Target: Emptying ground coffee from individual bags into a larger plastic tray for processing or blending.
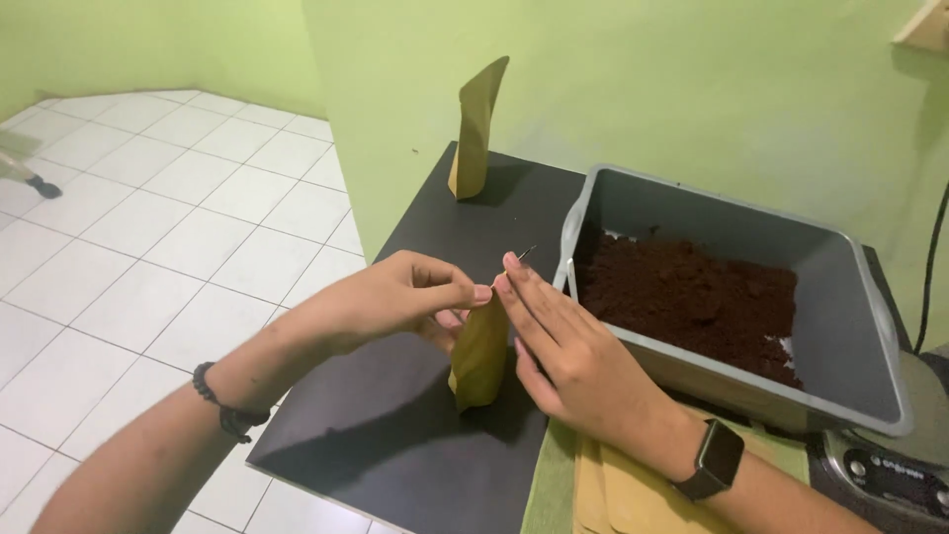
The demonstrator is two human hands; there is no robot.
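Nearest the camera, lower right: a stack of flat tan pouches lies on a green mat at the table's near edge, partly under the right forearm. A black smartwatch sits on the right wrist; a dark beaded bracelet sits on the left wrist.

Centre of the black table: one tan paper pouch stands upright on its base, narrow edge toward the camera. Both hands meet at its top.
- Left hand: fingers curled, thumb and forefinger pinched together on the pouch's upper edge.
- Right hand: fingers held straight and close together, flat against the pouch's right side, fingertips at the top edge. A thin dark strip sticks up just above these fingertips; whether the right hand grips it cannot be told.

Just right of the hands: a grey rectangular tub holding dark brown powder, heaped toward the near-left wall. The tub rests on a scale, of which only a corner with buttons shows at the lower right.

Farther back on the table, near the green wall: a second tan pouch, standing upright, well apart from the first.

Left of the table: white tiled floor.
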